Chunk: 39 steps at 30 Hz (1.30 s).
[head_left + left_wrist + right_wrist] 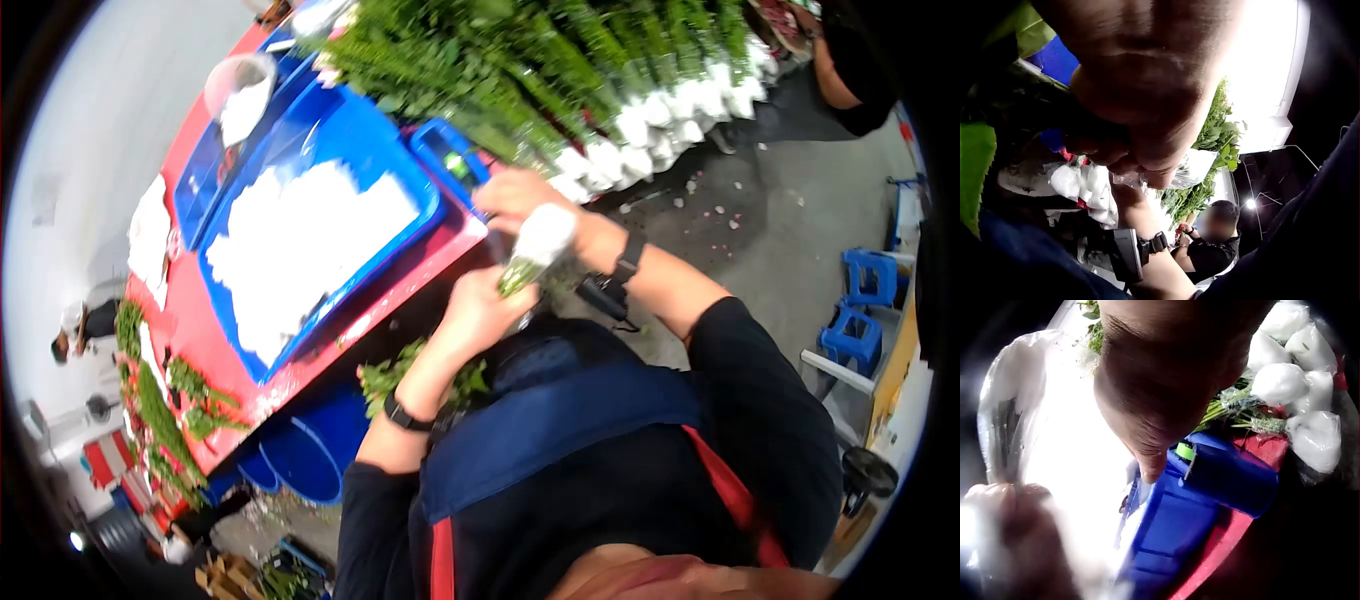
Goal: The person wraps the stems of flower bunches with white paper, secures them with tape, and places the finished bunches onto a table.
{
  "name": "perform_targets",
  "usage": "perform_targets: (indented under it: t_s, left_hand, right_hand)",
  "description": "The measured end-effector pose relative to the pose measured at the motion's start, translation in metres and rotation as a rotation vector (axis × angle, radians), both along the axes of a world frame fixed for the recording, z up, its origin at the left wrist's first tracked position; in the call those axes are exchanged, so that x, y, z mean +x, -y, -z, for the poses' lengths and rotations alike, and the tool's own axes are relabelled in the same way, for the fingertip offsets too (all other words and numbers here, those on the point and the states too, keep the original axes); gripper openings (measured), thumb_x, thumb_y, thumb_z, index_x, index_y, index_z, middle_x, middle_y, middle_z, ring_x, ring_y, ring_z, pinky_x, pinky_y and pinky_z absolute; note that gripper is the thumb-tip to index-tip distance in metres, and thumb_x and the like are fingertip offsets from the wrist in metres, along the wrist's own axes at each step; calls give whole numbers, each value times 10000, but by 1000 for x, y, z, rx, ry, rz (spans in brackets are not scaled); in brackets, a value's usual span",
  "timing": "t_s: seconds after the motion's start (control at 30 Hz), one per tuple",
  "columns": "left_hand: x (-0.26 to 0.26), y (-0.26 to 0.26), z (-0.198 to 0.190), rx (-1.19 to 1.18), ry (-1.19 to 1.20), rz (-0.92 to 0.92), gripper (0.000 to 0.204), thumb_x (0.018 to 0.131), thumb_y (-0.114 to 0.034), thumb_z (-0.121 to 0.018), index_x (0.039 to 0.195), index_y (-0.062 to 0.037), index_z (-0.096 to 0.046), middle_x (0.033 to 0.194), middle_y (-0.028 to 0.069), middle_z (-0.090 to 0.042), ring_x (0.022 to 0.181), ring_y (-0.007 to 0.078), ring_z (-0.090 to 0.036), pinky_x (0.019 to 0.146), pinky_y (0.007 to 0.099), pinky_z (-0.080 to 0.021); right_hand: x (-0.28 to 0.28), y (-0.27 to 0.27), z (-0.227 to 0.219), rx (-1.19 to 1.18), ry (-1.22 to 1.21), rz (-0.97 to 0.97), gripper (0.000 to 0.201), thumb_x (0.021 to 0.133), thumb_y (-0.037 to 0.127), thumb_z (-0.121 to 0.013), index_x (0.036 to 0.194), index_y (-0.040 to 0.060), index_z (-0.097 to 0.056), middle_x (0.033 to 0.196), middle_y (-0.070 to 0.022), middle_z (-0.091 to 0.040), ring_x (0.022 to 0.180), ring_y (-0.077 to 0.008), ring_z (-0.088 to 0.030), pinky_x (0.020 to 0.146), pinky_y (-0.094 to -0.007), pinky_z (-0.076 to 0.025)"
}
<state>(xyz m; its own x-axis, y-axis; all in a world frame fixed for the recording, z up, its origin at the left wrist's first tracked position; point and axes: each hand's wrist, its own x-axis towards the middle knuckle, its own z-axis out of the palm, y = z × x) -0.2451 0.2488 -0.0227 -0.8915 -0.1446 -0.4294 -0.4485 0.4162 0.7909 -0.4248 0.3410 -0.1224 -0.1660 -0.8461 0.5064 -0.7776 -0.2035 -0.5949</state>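
My left hand (480,312) grips a bunch of green stems, whose end is a white wad (548,232) under clear plastic. In the right wrist view that plastic wrap (1007,394) stands large and overexposed at the left. Leaves hang below the left hand in the head view. My right hand (525,200) is just beyond the white wad, beside a blue tape dispenser (440,150) with a green core. In the right wrist view its fingertip (1152,472) overlaps the edge of a blue tub; the other fingers are hidden.
The blue tub (425,205) holds a white pile (300,245) on a red table (225,385). Many stem bunches with white wrapped ends (640,125) lie at the back right. Blue buckets (305,460) stand under the table. Another person (850,90) is at the far right.
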Motion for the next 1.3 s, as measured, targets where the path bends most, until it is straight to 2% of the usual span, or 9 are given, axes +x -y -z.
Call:
perform_targets:
  t_s: [0.23,0.33,0.43,0.67,0.83,0.93,1.03,1.17,1.3]
  left_hand:
    - [16,21,28,-273,0,-212,277,780,-250,-637,841,19,-652,648,225,-610,612,343,-638,614,414,-490]
    - [18,28,25,-528,-100,-222,248,780,-211,-632,812,35,-629,677,239,-606,676,385,-642,639,413,-499]
    - [29,44,28,-711,18,-238,257,773,-252,-661,791,4,-638,712,241,-627,705,407,-636,641,463,-500]
    - [65,35,50,-709,-97,53,164,787,-226,-637,826,-67,-650,720,179,-652,706,358,-654,610,460,-508]
    - [71,24,19,-577,114,8,299,794,-319,-687,854,-27,-656,760,210,-655,728,403,-630,657,431,-506]
    - [68,20,-26,-249,108,-23,298,784,-271,-701,826,19,-649,662,177,-631,598,266,-629,616,373,-502]
    - [71,31,-35,4,182,-163,282,806,-248,-695,817,30,-644,606,53,-582,575,84,-520,569,301,-467]
    - [75,40,-30,119,169,-263,226,821,-196,-669,762,6,-586,589,-17,-523,540,59,-465,504,267,-398]
    - [78,41,-6,-45,132,-387,201,813,-169,-637,747,10,-575,561,55,-538,515,146,-521,499,315,-413]
  right_hand:
    - [35,-28,25,171,-46,230,289,719,122,-699,1001,135,-635,946,-41,-610,896,-271,-573,826,-393,-439]
    - [61,-18,24,227,154,87,115,783,196,-641,707,127,-693,738,-26,-644,830,-250,-599,724,-428,-431]
    - [91,-20,-35,436,969,-298,146,817,128,-633,757,16,-703,708,-85,-701,586,-162,-637,559,-300,-490]
    - [87,26,-92,860,1693,-178,159,869,121,-605,859,-29,-657,832,-121,-707,598,-121,-628,484,-233,-453]
    - [68,53,-118,839,1312,-337,284,824,84,-667,1065,-56,-614,828,-145,-700,539,-133,-641,404,-218,-422]
    - [45,59,-98,915,999,-351,524,772,58,-700,1261,-15,-528,910,-118,-697,651,-125,-636,493,-249,-473]
    - [38,49,-52,695,585,-535,296,788,83,-697,1076,18,-672,1017,-101,-705,910,-164,-653,806,-294,-509]
    - [65,24,-1,299,686,-333,158,769,147,-740,878,36,-712,742,-99,-681,637,-134,-586,629,-328,-476]
    - [96,0,-4,488,704,-144,194,813,195,-716,805,2,-698,725,-99,-684,632,-169,-629,622,-316,-495]
